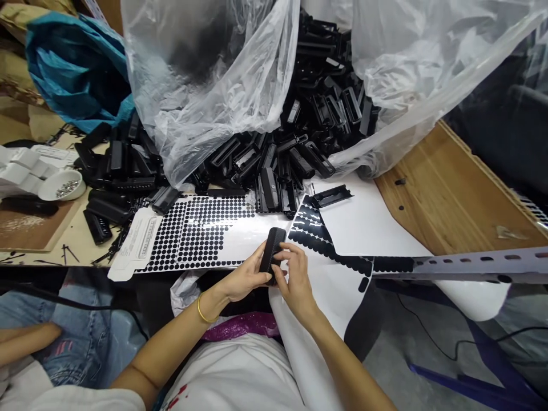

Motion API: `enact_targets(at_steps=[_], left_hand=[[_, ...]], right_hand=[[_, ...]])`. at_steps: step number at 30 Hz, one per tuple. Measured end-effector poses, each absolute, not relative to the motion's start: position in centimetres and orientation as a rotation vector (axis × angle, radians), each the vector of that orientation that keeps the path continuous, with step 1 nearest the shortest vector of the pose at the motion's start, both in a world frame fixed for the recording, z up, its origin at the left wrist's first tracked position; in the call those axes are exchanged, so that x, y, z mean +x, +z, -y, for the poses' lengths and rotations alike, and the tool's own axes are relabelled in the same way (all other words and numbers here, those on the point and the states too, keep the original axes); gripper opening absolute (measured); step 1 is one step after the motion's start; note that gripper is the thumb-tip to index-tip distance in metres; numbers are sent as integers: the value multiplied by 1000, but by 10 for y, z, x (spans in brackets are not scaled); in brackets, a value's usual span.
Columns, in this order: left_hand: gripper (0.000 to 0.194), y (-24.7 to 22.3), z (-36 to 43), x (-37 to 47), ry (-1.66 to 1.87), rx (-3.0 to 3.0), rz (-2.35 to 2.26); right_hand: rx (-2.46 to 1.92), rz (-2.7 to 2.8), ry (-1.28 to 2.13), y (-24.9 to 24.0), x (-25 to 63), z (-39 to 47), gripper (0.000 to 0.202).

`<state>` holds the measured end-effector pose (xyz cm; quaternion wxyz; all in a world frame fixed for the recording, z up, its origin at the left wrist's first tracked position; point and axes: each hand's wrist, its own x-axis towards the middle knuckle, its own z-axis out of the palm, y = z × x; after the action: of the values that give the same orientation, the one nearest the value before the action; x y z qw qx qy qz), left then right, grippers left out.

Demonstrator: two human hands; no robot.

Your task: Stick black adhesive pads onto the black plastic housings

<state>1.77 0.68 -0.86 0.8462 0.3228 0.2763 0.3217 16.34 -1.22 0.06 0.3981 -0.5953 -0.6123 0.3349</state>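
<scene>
Above the table's front edge, my left hand (245,277) is closed around the lower left side of a long black plastic housing (273,246) with a textured face. My right hand (297,279) has its bent fingers and thumb on the housing's right side and lower part. Whether a small piece sits between those fingertips cannot be made out. Just behind lies a white sheet of round black stickers (201,231), partly bare on its right. Right of the housing, a white backing sheet with rows of black stickers (310,231) hangs over the edge towards my lap.
A pile of black housings (269,182) spreads from clear plastic bags (222,103) at the back. One open housing (331,196) rests on white paper. A flattened white carton (136,245), a bowl of small metal parts (44,191) and a wooden panel (454,182) flank this. Another person's arm (29,341) shows at left.
</scene>
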Motion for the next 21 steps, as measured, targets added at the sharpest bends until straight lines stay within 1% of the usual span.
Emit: enact_targets(at_steps=[2, 4, 6, 8, 9, 11, 12, 13, 14, 16, 17, 18, 21], left_hand=[[82, -13, -4, 11, 681, 710, -576], [79, -16, -2, -1, 661, 798, -570], [77, -16, -2, -18, 606, 960, -555], [72, -12, -8, -36, 493, 1142, -552], [66, -9, -14, -43, 434, 1213, -580], [46, -3, -33, -54, 402, 1314, -734], [37, -2, -46, -56, 464, 1367, -865], [32, -1, -60, -57, 583, 1445, -1025], [32, -1, -76, -57, 731, 1544, -1205], [39, -4, -109, -54, 935, 1741, -1582], [42, -6, -124, -53, 973, 1750, -1653], [40, -8, -137, -53, 991, 1759, -1685], [25, -13, -159, -53, 1012, 1766, -1682]], right_hand=[[-1505, 1561, 863, -4, 169, 8, 26], [-1483, 1542, 959, -7, 174, 5, 31], [-1466, 1495, 1032, -7, 179, 2, 26], [-1467, 1445, 1031, -4, 182, -2, 19], [-1468, 1435, 1018, -3, 182, -4, 16], [-1468, 1470, 991, 0, 179, -13, 9], [-1468, 1513, 984, 0, 176, -18, 8], [-1480, 1570, 973, -1, 171, -24, 8], [-1500, 1628, 959, -2, 166, -30, 8], [-1567, 1730, 929, -8, 153, -45, 7], [-1595, 1757, 916, -11, 147, -52, 7], [-1617, 1771, 901, -14, 140, -60, 6], [-1716, 1777, 850, -22, 123, -82, 10]])
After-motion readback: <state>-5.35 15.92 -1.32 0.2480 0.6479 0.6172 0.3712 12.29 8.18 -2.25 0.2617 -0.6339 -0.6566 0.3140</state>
